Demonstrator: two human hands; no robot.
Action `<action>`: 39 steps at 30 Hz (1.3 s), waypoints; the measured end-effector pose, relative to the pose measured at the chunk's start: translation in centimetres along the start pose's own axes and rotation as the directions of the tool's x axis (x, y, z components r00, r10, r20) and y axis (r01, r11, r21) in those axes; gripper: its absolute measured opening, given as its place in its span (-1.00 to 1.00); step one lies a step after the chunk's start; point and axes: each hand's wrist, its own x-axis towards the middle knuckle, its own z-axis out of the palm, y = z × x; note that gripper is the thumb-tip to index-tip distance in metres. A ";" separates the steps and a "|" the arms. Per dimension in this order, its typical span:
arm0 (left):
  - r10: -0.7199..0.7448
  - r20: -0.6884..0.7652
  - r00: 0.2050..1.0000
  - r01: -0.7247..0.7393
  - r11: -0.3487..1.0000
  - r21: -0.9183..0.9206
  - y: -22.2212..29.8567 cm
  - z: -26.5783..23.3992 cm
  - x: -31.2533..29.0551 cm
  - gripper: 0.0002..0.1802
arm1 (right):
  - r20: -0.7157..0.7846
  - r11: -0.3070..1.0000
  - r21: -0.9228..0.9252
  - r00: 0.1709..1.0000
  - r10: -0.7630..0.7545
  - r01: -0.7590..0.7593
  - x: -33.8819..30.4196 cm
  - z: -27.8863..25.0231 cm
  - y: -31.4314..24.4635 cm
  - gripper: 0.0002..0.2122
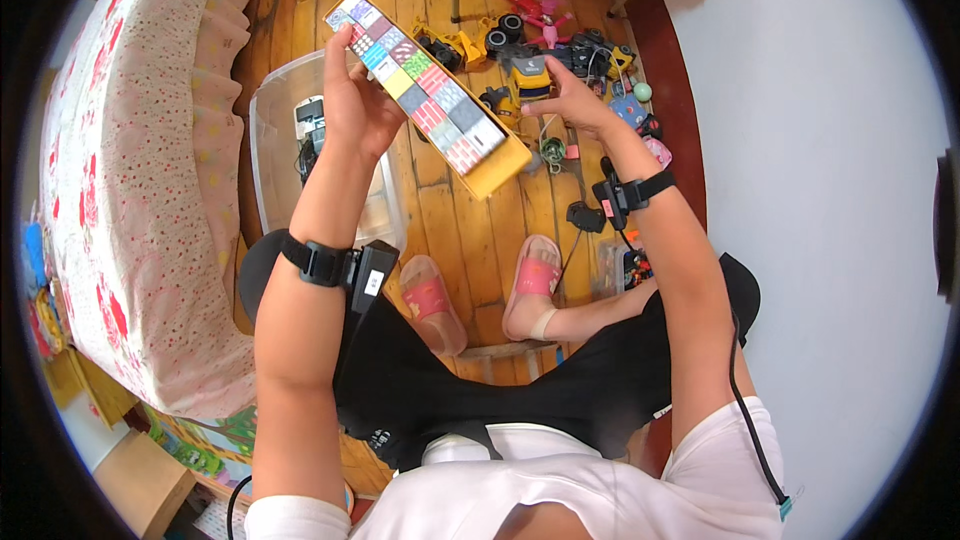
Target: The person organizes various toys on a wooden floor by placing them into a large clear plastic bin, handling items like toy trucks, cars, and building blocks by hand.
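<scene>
In the head view, the left hand [362, 112] pinches a tilted yellow box [490, 175] of patterned blocks [412, 78] by its side, apparently keeping the open face up. The right hand [588, 108], fingers parted, meets a yellow-grey toy vehicle [531, 80]; its grip cannot be confirmed. A clear bin [262, 170] left of the left hand and pink figures [548, 30] beyond the right likely limit travel.

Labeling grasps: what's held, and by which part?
Left hand: long yellow box of patterned blocks, by its left long side. Right hand: at a yellow-and-dark toy piece; can't tell whether it's gripped.
</scene>
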 end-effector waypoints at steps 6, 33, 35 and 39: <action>-0.051 -0.001 0.999 0.051 0.997 -0.066 0.5 1.1 -2.4 -0.35 | 0.326 0.988 0.152 0.945 -0.019 -0.032 -9.8 2.1 -8.6 -0.37; 0.009 0.402 0.916 -0.006 1.000 -0.010 0.7 1.9 -3.0 -0.40 | 0.166 0.882 0.396 0.925 -0.342 0.255 -19.0 9.9 -9.0 -0.34; -0.001 0.406 0.914 0.002 1.000 -0.002 0.9 2.1 -3.0 -0.40 | 0.146 0.927 0.209 0.927 -0.345 0.312 -18.7 9.6 -8.5 -0.34; 0.048 0.332 0.942 -0.060 0.998 0.025 0.9 2.0 -2.7 -0.39 | 0.083 0.880 0.040 0.876 -0.476 0.474 -18.4 9.7 -8.6 -0.36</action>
